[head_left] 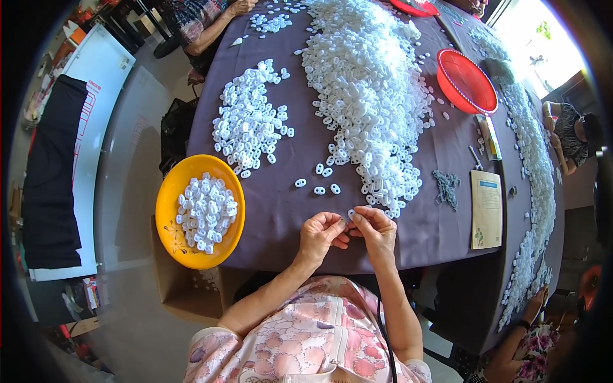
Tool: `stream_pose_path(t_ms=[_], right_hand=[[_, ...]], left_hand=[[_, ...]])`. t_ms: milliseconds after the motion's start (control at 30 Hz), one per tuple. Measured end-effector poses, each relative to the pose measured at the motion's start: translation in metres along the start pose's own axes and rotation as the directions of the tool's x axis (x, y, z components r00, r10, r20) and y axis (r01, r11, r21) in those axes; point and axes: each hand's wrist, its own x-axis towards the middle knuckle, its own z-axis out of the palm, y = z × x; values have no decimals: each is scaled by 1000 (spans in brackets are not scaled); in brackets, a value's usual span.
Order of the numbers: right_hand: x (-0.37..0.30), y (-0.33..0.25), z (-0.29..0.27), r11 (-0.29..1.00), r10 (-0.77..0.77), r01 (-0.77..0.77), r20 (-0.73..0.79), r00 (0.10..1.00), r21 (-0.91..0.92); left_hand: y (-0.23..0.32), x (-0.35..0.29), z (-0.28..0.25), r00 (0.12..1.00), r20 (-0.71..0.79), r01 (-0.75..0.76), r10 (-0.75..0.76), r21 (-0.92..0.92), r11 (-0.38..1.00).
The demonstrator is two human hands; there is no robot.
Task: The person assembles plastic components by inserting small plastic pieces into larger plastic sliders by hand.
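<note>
1. Two bare hands meet by the near edge of the table (274,217): I see the right hand (378,236) pinching a white piece (351,214); the left hand (317,237) has its fingertips nearly together, holding what I cannot tell.
2. I'd keep the pinch light and both wrists steady; the piece looks easy to drop.
3. Loose pieces (319,190) and the heap (367,96) crowd ahead; leftward, toward the bowl (165,220), I have open room.
</note>
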Motion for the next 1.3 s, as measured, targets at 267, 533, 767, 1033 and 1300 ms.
stream_pose_path(t_ms=[267,533,767,1033,1300], right_hand=[[-1,4,-1,999,-30,31,10,999,-26],[0,7,0,995,-60,59,-4,998,-76],[-1,7,-1,993,-71,71,11,997,-92],[0,11,-3,992,-74,75,16,997,-102],[-2,7,-2,996,-63,64,19,998,-69]], left_hand=[[-2,0,-2,1000,17,6,-7,10,1000],[0,-1,0,1000,28,0,-1,37,999],[-1,-1,0,1000,13,-1,0,51,999],[1,-1,1,1000,12,2,-2,55,998],[1,-1,1,1000,-7,-2,2,74,997]])
